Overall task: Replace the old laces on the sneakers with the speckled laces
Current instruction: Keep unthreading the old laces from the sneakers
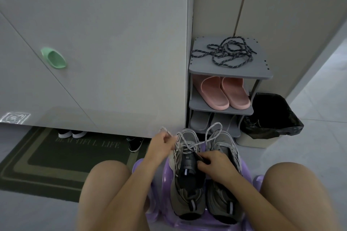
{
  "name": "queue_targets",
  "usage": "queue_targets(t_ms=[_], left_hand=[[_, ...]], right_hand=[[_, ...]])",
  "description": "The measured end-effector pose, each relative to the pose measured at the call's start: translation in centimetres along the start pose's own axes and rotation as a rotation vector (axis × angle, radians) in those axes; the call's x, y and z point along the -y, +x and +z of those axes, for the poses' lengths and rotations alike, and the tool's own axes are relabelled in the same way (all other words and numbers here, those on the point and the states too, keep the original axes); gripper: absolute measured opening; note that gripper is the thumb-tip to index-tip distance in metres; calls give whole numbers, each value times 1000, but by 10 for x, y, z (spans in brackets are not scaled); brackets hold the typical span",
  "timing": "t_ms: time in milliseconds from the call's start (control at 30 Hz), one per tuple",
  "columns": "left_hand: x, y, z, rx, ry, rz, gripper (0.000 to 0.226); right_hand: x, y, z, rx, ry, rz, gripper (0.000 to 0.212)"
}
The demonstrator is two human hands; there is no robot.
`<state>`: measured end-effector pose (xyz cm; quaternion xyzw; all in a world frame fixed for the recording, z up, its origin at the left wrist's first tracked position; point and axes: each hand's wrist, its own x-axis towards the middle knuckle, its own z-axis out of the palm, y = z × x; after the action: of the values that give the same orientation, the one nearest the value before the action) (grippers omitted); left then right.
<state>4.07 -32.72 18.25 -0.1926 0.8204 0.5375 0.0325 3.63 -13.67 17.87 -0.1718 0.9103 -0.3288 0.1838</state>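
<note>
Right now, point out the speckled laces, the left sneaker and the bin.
speckled laces [228,53], head view, middle of the tangle.
left sneaker [188,184], head view, dark tongue.
bin [270,116], head view, black liner.

doormat [56,157]: "BEAUTIFUL LIFE", faint, probably | left sneaker [187,184] tongue: small lettering, unreadable

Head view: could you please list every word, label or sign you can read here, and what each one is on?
"BEAUTIFUL LIFE", faint, on the dark doormat.
Small lettering on the left sneaker's tongue: too small to read.
White square mark on the cabinet door: a pattern, unreadable.
</note>
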Motion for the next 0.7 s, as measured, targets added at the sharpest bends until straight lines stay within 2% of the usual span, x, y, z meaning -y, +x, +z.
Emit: queue_targets(t_ms=[67, 200, 233, 367, 433, 533, 633, 700], left_hand=[[8, -1, 8, 123, 240, 24, 31], [9, -2, 12, 74, 486, 83, 36], [9, -1, 12, 69, 450, 63, 32], [0, -4, 8, -6, -52, -170, 21], [-1, -3, 8, 2, -133, -203, 19], [2, -3, 9, 91, 64, -119, 20], [6, -4, 12, 87, 318, -24, 31], [6, -4, 12, 82, 320, -52, 33]], right_hand=[[0, 0, 0, 3, -9, -11, 16], [0, 1, 1, -3, -13, -5, 17], [-1, 1, 1, -2, -12, -3, 17], [-1, 1, 2, -2, -20, -1, 17], [-2, 1, 2, -5, -17, 4, 17], [-2, 2, 2, 1, -12, 1, 16], [-2, 1, 3, 7, -9, 0, 15], [-2, 2, 3, 9, -10, 6, 15]])
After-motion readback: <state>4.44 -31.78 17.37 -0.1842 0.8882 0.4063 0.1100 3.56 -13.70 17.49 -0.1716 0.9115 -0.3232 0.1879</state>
